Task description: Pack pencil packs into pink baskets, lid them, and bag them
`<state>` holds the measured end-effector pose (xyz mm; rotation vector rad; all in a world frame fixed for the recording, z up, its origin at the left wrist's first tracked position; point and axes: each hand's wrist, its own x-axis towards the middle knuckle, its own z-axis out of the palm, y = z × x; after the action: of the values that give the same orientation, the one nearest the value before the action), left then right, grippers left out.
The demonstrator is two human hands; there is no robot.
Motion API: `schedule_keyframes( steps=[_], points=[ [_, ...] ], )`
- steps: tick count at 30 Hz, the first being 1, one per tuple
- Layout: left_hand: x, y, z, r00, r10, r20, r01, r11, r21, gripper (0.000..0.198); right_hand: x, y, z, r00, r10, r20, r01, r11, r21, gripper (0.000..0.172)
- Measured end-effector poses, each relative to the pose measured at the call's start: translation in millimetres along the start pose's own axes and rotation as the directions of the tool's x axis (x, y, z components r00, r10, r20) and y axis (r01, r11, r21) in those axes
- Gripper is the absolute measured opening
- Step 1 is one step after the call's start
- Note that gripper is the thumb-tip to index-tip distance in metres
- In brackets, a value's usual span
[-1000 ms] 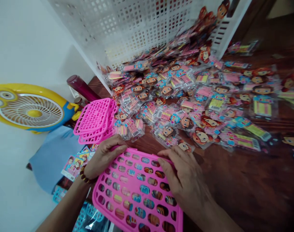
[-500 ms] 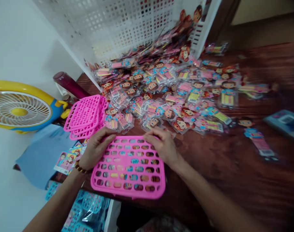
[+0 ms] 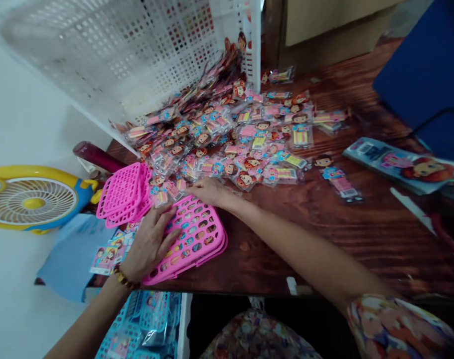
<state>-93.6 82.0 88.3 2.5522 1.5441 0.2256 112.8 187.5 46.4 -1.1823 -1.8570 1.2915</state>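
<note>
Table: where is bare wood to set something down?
Bare table lies right of the pink basket, between the packet pile and the near edge, up to the booklet. Crowded: before the white crate, and the stacked pink baskets at left.

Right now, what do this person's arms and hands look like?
Both are bare, no gloves. The left hand has a bracelet of brown and amber beads at its wrist. The right hand has no such band; its arm ends in a short floral sleeve, orange, blue and white.
</note>
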Motion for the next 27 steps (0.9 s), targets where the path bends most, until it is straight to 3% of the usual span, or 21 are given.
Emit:
schedule_keyframes(
  steps=[3, 8, 12, 16, 20, 23, 26, 27],
  points=[
    [-0.3, 1.1, 3.4, 1.0, -0.007, 0.003, 0.007, 1.0, 0.009, 0.047, 3.0, 4.1, 0.9, 0.998, 0.039, 0.053, -0.044, 0.994, 0.097, 0.041],
    [-1.8, -1.3, 2.3, 0.999, 0.006, 0.052, -0.006, 1.0, -0.005, 0.054, -3.9, 16.3, 11.4, 0.999, -0.013, -0.047, 0.025, 0.968, 0.251, 0.046],
    [-2.3, -3.7, 1.0, 0.999, 0.005, 0.047, -0.006, 1.0, 0.01, 0.054, -8.9, 18.8, 15.6, 0.999, -0.023, -0.045, 0.036, 0.946, 0.323, 0.047],
    [-2.9, 1.2, 3.1, 0.999, -0.024, 0.032, 0.022, 0.998, 0.056, 0.052, 2.3, 16.5, 14.9, 0.995, -0.007, -0.104, 0.035, 0.963, 0.267, 0.038],
    [-6.2, 16.4, 9.5, 0.985, -0.158, -0.071, 0.165, 0.98, 0.114, 0.05, 9.3, 13.5, 3.9, 0.966, -0.174, -0.19, 0.211, 0.957, 0.197, 0.019],
    [-9.4, 25.6, 14.4, 0.966, -0.224, -0.131, 0.241, 0.961, 0.134, 0.05, -21.7, 17.1, -2.6, 0.953, -0.189, -0.238, 0.253, 0.927, 0.278, 0.026],
    [-11.4, 28.9, 17.7, 0.956, -0.255, -0.146, 0.275, 0.951, 0.14, 0.05, -82.3, 27.1, 5.8, 0.928, -0.095, -0.36, 0.24, 0.892, 0.383, 0.031],
    [-11.9, 29.3, 18.4, 0.954, -0.264, -0.143, 0.284, 0.948, 0.142, 0.05, -102.6, 30.9, 11.8, 0.926, -0.12, -0.357, 0.262, 0.887, 0.381, 0.036]
  ],
)
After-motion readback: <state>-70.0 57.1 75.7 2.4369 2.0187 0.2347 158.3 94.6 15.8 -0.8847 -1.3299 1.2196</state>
